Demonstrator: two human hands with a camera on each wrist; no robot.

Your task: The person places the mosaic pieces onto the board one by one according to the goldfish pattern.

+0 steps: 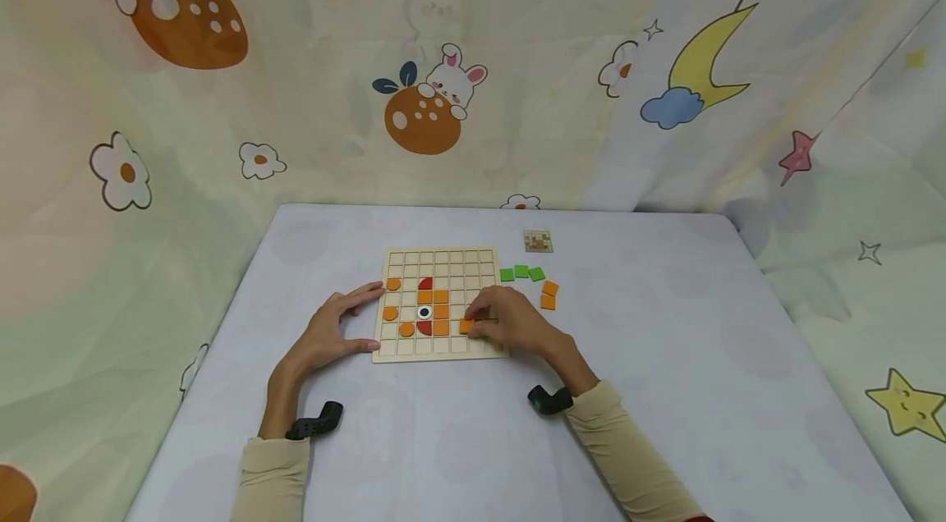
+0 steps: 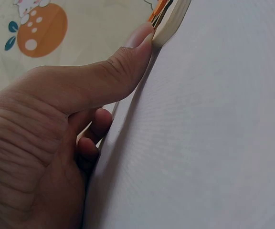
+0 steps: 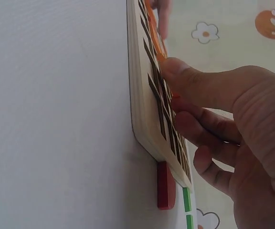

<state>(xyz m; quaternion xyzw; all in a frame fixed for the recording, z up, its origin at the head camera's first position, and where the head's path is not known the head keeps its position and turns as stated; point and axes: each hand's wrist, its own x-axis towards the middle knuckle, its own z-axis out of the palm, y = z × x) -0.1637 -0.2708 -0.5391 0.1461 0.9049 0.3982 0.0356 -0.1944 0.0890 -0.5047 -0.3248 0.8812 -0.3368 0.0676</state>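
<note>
A wooden grid board (image 1: 461,348) lies on the table. My right hand (image 1: 510,318) pinches an orange square tile (image 1: 466,327) over its lower right part. The extended fingers and thumb of my left hand (image 1: 325,331) touch the board's left edge; in the left wrist view the thumb (image 2: 140,43) meets its corner. On the grid are orange squares (image 1: 441,312), orange discs (image 1: 390,313), red quarter-round pieces (image 1: 424,284) and a white eye piece (image 1: 424,313) with a black dot. My right hand hides part of the board's right side.
Green squares (image 1: 521,271) and two loose orange squares (image 1: 548,295) lie right of the board. A small picture card (image 1: 538,241) lies behind them. The right wrist view shows a red piece (image 3: 165,186) beside the board's edge. A patterned cloth (image 1: 325,95) hangs behind the table.
</note>
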